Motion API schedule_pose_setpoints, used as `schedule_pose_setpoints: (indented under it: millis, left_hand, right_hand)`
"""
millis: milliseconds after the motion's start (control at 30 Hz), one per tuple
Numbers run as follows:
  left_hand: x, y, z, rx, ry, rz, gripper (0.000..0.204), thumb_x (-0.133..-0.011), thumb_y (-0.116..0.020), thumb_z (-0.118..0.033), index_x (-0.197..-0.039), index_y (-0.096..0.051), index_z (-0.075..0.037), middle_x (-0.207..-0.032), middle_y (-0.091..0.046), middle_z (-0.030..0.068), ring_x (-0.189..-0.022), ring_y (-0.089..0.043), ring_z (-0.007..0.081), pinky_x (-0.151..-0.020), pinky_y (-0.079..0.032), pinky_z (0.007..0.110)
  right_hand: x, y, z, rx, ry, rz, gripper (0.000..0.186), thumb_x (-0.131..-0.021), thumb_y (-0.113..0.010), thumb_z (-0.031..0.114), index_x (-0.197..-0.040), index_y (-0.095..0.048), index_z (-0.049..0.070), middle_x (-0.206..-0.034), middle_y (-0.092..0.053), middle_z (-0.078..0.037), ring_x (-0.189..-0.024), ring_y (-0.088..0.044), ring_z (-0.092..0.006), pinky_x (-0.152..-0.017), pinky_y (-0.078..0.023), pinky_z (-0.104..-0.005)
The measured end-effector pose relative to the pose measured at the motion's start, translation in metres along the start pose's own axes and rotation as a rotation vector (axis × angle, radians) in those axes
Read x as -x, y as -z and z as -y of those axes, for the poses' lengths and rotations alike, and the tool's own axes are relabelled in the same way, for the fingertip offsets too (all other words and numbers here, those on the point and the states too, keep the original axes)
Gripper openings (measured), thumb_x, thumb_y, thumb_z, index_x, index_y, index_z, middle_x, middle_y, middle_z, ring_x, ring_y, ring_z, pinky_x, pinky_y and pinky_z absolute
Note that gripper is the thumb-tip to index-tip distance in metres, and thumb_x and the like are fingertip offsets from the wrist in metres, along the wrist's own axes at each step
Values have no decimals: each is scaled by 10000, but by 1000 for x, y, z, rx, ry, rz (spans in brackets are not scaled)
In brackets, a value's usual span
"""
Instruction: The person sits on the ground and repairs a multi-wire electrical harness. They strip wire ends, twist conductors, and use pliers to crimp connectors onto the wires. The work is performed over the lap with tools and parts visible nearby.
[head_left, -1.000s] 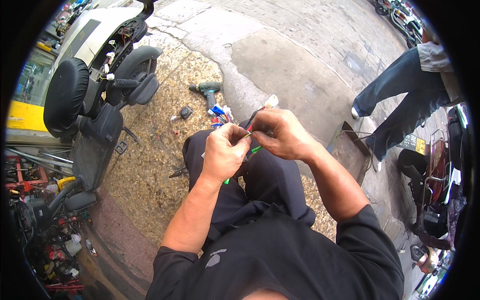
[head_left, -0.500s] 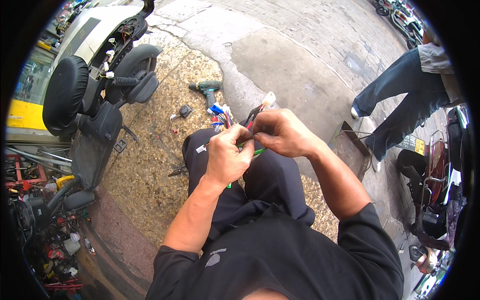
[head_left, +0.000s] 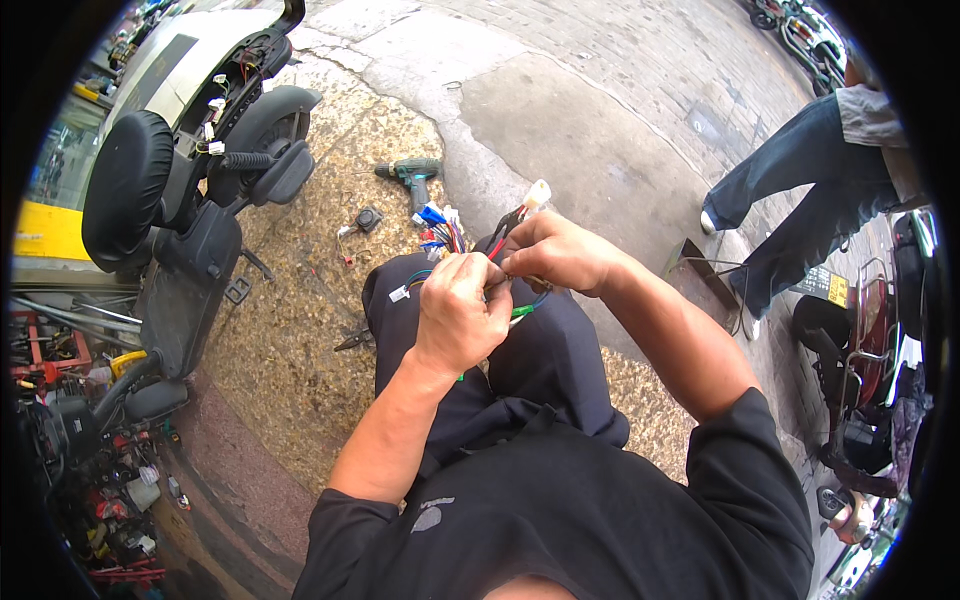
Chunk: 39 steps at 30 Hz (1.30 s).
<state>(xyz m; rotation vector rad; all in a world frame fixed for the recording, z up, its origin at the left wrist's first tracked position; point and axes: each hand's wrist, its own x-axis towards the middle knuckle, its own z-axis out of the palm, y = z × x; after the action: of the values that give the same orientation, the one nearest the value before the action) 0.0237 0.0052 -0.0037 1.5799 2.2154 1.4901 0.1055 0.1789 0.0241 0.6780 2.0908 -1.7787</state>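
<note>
Between left hand [head_left: 456,307] and right hand [head_left: 562,257]: wires [head_left: 496,247] | left hand: fingers curled closed, pinching the wires | right hand: thumb and fingers pinched on them too | left of left hand: small white connector [head_left: 399,293] | just beyond right hand: white plug [head_left: 538,193] | farther, beyond left hand: drill [head_left: 412,173] on ground | far left of both: black seat [head_left: 128,190]

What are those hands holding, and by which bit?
The left hand and right hand pinch coloured wires partway along, with a white connector sticking out free; the hands hide the exact spot.
</note>
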Motion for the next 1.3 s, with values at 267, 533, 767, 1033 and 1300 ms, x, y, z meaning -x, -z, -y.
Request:
schedule_pose_setpoints:
  millis: [267, 533, 767, 1033, 1300]
  left_hand:
    - [-1, 1, 1, 81, 3, -50, 180, -746, -709, 73, -853, -615, -37, -741, -637, 107, -695, -626, 310, -629, -490, 395]
    - [-4, 4, 2, 14, -70, -44, 196, -730, -730, 47, -883, -658, -51, -777, -653, 113, -717, -621, 323, -655, -493, 412]
    - [-10, 6, -2, -5, -19, -44, 143, -772, -716, 46, -883, -665, -29, -790, -676, 123, -724, -649, 312, -665, -513, 389]
    - [-12, 12, 11, 686, 586, 157, 39, -925, -656, -3, -900, -629, 6, -782, -626, -10, -716, -562, 40, -635, -451, 222]
    - [-12, 17, 37, 1258, 783, 84, 57, -961, -627, -24, -1014, -649, -21, -888, -689, 45, -783, -651, 110, -731, -529, 261]
  right_hand:
    - [1, 2, -10, -265, 203, 76, 185, -895, -648, 158, -950, -687, -14, -821, -652, -34, -746, -589, -120, -658, -465, -294]
    - [8, 3, -16, -305, 302, 23, 122, -906, -665, 116, -950, -660, 2, -844, -640, -21, -796, -584, -107, -711, -481, -284]
    - [8, -1, -12, -185, 391, -57, 110, -920, -676, 86, -974, -640, -3, -868, -624, -12, -815, -567, -97, -742, -482, -281]
    - [17, -9, -5, 56, 520, -252, 122, -880, -714, 43, -971, -648, -4, -889, -636, -44, -867, -603, -138, -780, -499, -302]
    - [28, -33, -1, 243, 849, -810, 159, -817, -670, -53, -957, -642, 14, -982, -629, -101, -897, -657, -202, -797, -532, -314]
